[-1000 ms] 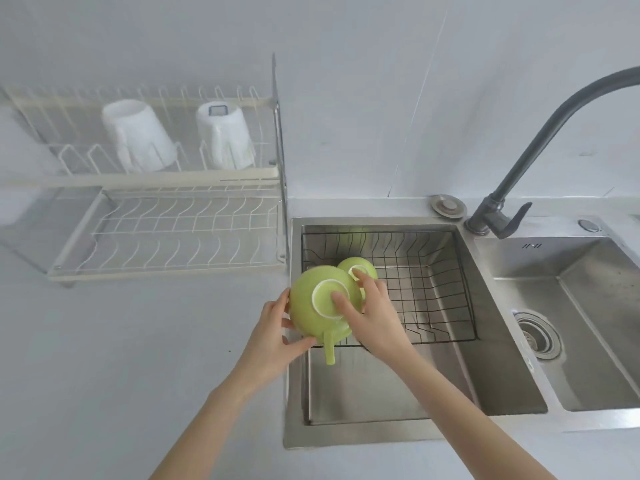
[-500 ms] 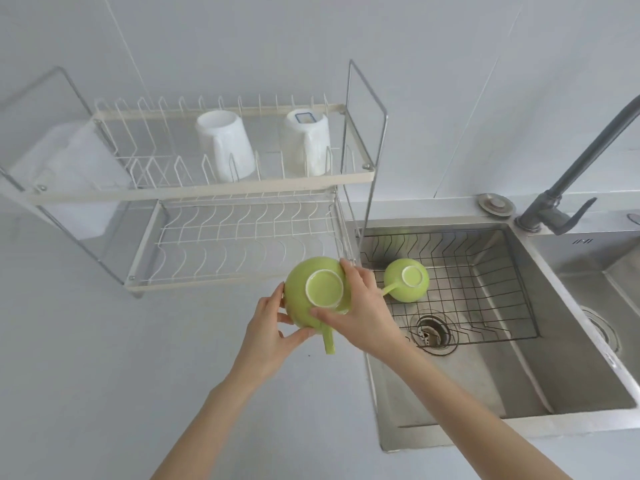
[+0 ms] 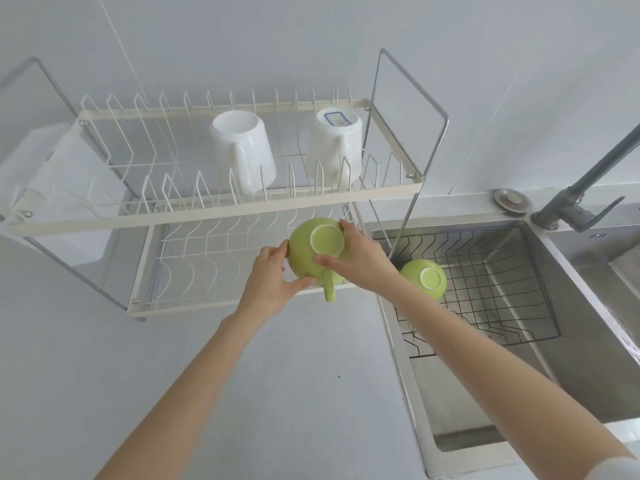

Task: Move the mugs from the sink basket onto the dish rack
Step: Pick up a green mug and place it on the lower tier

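Note:
A green mug (image 3: 320,247) is held upside down, its handle pointing toward me, over the right end of the lower tier of the white two-tier dish rack (image 3: 221,303). My left hand (image 3: 273,285) grips its left side and my right hand (image 3: 360,261) grips its right side and base. A second green mug (image 3: 424,277) rests upside down at the near-left of the black wire sink basket (image 3: 512,306), partly hidden behind my right forearm. Two white mugs (image 3: 244,150) stand upside down on the rack's upper tier.
The steel sink (image 3: 588,393) lies to the right, with a dark faucet (image 3: 588,188) behind it and a round metal cap (image 3: 512,200) on its rim. A metal frame post (image 3: 415,188) of the rack rises between rack and sink. Grey countertop (image 3: 294,393) lies below the hands.
Both hands have carried the green mug left and away from the sink basket to over the rack's lower tier. The view has swung left, so rack and sink appear further right.

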